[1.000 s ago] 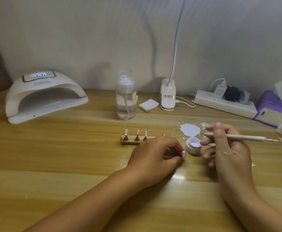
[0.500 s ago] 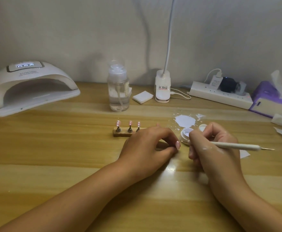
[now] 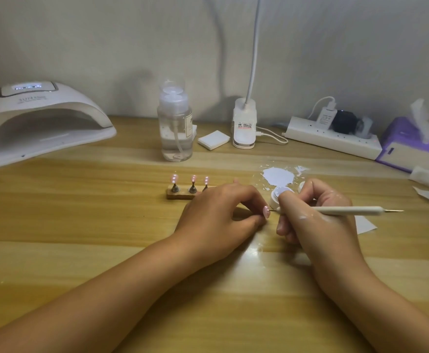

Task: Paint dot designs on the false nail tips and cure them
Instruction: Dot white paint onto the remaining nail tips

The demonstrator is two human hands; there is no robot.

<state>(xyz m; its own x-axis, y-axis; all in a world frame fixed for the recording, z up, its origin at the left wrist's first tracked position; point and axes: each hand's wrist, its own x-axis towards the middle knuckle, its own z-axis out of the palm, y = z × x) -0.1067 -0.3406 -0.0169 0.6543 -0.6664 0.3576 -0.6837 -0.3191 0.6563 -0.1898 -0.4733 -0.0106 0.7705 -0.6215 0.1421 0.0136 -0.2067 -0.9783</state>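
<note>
My left hand [image 3: 221,212] rests on the table and pinches a pink false nail tip [image 3: 266,211] on its small stand, facing right. My right hand [image 3: 317,217] grips a white dotting pen [image 3: 345,210] lying level, its thin metal point touching the pink tip. A small white pot of pale paint [image 3: 281,196] sits just behind the two hands. Three more pink nail tips [image 3: 193,179] stand on cones on a wooden holder [image 3: 180,194], partly hidden by my left hand. The white curing lamp [image 3: 38,123] stands at the back left, its display lit.
A clear pump bottle [image 3: 175,128], a white pad [image 3: 213,140] and a desk lamp base [image 3: 244,127] line the back. A power strip [image 3: 333,138] and purple tissue box [image 3: 417,146] sit at the right. Spilled pale paint [image 3: 278,175] marks the table behind the pot.
My right hand came down from above the paint pot and moved left, bringing the pen's point onto the nail tip in my left hand. The left hand stayed put.
</note>
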